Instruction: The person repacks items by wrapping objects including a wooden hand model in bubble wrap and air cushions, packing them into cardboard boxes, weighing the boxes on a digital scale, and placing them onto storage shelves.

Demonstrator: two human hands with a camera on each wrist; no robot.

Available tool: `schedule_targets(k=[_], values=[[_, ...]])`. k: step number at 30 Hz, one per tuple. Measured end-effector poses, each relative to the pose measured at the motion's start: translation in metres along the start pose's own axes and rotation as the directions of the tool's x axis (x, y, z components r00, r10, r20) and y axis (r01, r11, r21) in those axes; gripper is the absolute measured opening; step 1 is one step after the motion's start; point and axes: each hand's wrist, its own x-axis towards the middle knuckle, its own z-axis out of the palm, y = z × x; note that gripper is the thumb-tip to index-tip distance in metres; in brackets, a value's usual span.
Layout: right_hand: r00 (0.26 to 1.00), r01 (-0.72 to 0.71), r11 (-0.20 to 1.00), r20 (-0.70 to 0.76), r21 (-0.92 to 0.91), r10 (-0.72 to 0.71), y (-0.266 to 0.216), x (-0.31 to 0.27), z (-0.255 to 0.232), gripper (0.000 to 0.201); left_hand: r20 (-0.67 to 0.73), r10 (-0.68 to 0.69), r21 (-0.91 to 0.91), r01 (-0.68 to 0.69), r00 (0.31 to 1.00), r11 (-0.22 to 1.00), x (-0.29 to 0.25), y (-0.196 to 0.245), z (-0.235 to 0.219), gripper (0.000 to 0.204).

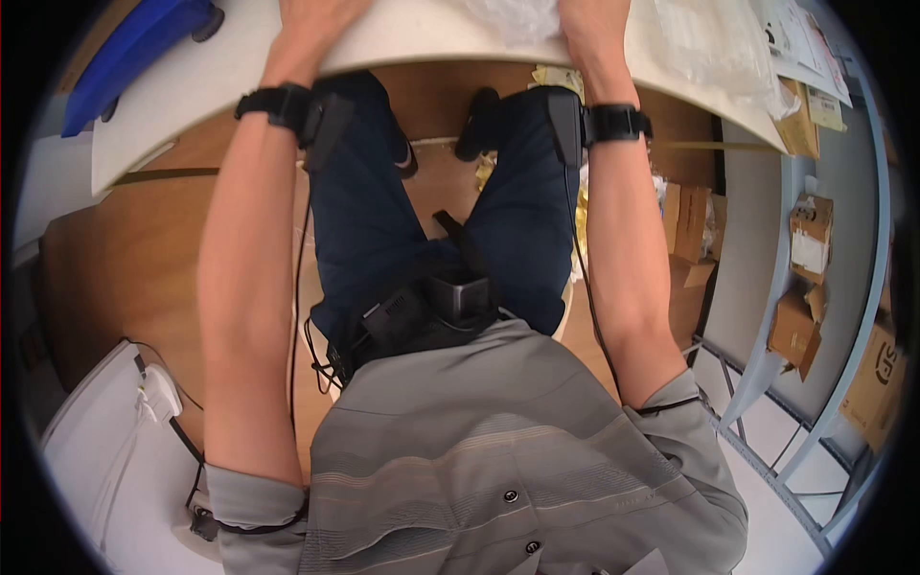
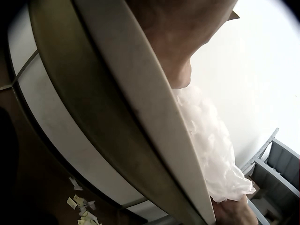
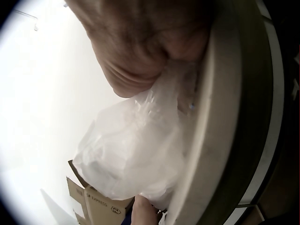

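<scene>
A crumpled translucent plastic bag [image 1: 516,21] lies over the pale tabletop between both hands. My right hand [image 3: 145,47] grips one end of it; the film narrows into the curled fingers, close to the table edge. In the head view this right hand [image 1: 596,34] is at the top, its fingers cut off. My left hand [image 1: 321,24] is over the table edge to the left of the bag. Seen from the left wrist, the bag [image 2: 208,145] begins right beside the left hand [image 2: 180,42]. The left fingers are hidden, and I cannot tell whether they hold the bag.
A blue object [image 1: 144,57] is on the table [image 1: 412,43] at far left. More clear plastic [image 1: 714,48] and papers [image 1: 805,43] lie at the right. Shelving [image 1: 834,383] with cardboard boxes [image 1: 800,326] stands to the right. An open carton [image 3: 101,208] shows beyond the bag.
</scene>
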Motion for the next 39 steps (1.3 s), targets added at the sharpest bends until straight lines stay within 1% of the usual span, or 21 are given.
schedule_targets(k=[2, 6, 8, 10, 11, 13, 14, 16, 17, 18, 21, 22, 23, 24, 26, 27, 29, 33, 36, 38, 39], values=[[0.993, 0.118, 0.993, -0.01, 0.024, -0.118, -0.001, -0.001, 0.002, 0.027, -0.008, -0.009, 0.025, 0.009, 1.0, 1.0, -0.004, 0.002, 0.002, 0.063], [0.993, 0.118, 0.992, 0.007, 0.041, -0.118, 0.001, -0.001, 0.0, 0.028, 0.003, -0.019, 0.002, 0.019, 1.0, 1.0, -0.001, 0.007, -0.002, 0.061], [0.998, 0.055, 0.998, 0.015, 0.04, -0.055, 0.002, 0.0, 0.0, 0.027, -0.007, -0.02, -0.009, 0.02, 1.0, 1.0, -0.001, 0.006, 0.002, 0.06], [0.995, 0.103, 0.993, -0.001, 0.059, -0.103, 0.002, 0.001, 0.001, 0.027, -0.038, -0.03, 0.066, 0.032, 0.999, 0.997, -0.001, 0.007, 0.004, 0.059], [0.995, 0.095, 0.994, -0.011, 0.055, -0.094, 0.001, 0.001, 0.001, 0.026, -0.047, -0.027, 0.065, 0.03, 0.999, 0.997, 0.0, 0.007, 0.003, 0.059], [0.998, 0.057, 0.998, 0.011, 0.019, -0.057, 0.0, 0.001, -0.001, 0.029, -0.022, -0.022, -0.014, 0.021, 1.0, 1.0, -0.001, 0.008, 0.0, 0.058], [0.998, 0.065, 0.998, 0.009, 0.022, -0.065, 0.0, 0.0, -0.001, 0.029, -0.031, -0.018, -0.013, 0.017, 0.999, 1.0, -0.003, 0.01, -0.001, 0.058], [0.994, 0.077, 0.992, -0.067, -0.097, -0.084, -0.002, -0.003, -0.002, 0.033, -0.007, -0.035, 0.002, 0.035, 0.999, 0.999, -0.003, 0.013, -0.002, 0.058], [0.993, 0.079, 0.996, -0.08, -0.051, -0.083, -0.001, -0.004, 0.0, 0.034, -0.012, -0.041, 0.005, 0.041, 0.999, 0.999, -0.003, 0.011, 0.002, 0.058], [0.99, 0.102, 0.994, -0.09, -0.045, -0.105, 0.001, -0.003, 0.0, 0.034, -0.033, -0.026, 0.005, 0.026, 0.999, 1.0, -0.003, 0.007, 0.005, 0.058], [0.998, 0.022, 1.0, -0.062, -0.011, -0.023, -0.001, -0.004, -0.001, 0.032, -0.099, 0.076, -0.071, -0.083, 0.992, 0.994, -0.004, -0.003, 0.013, 0.065], [0.998, -0.018, 1.0, -0.06, 0.005, 0.018, -0.003, -0.005, -0.002, 0.031, -0.067, 0.043, -0.106, -0.05, 0.997, 0.993, -0.004, 0.0, 0.01, 0.065], [0.998, -0.004, 1.0, -0.063, 0.021, 0.006, -0.003, -0.004, -0.001, 0.029, -0.032, 0.01, -0.143, -0.015, 0.999, 0.99, -0.004, 0.003, 0.008, 0.065], [0.998, -0.013, 0.999, -0.056, 0.034, 0.015, -0.002, -0.005, 0.0, 0.028, -0.052, 0.025, -0.15, -0.032, 0.998, 0.988, -0.005, 0.004, 0.007, 0.065], [0.999, -0.022, 0.999, -0.049, 0.043, 0.024, -0.006, -0.006, 0.0, 0.027, 0.014, -0.023, -0.14, 0.025, 1.0, 0.99, -0.003, 0.006, 0.004, 0.065], [0.998, -0.001, 0.999, -0.056, 0.046, 0.004, -0.008, -0.007, 0.0, 0.027, -0.005, -0.013, -0.143, 0.012, 1.0, 0.99, -0.004, 0.007, 0.003, 0.065], [0.997, -0.057, 0.996, -0.04, 0.062, 0.059, -0.009, -0.007, 0.0, 0.027, 0.033, -0.043, -0.153, 0.047, 0.999, 0.987, -0.005, 0.008, 0.001, 0.064], [0.998, 0.021, 0.999, -0.063, 0.031, -0.019, -0.007, -0.002, 0.002, 0.026, 0.022, -0.032, -0.127, 0.034, 0.999, 0.991, -0.003, 0.01, -0.003, 0.064], [0.995, 0.015, 1.0, -0.098, -0.01, -0.016, -0.006, -0.007, 0.001, 0.023, 0.068, -0.03, -0.106, 0.037, 0.997, 0.994, -0.004, 0.011, -0.001, 0.064], [0.992, 0.099, 0.994, -0.068, -0.041, -0.102, -0.006, -0.006, 0.0, 0.024, 0.054, -0.035, -0.079, 0.039, 0.998, 0.996, -0.004, 0.008, -0.001, 0.064], [0.994, 0.079, 0.996, -0.075, -0.047, -0.082, -0.006, -0.006, 0.001, 0.025, 0.07, -0.011, -0.098, 0.018, 0.997, 0.995, -0.002, 0.005, 0.002, 0.064]])
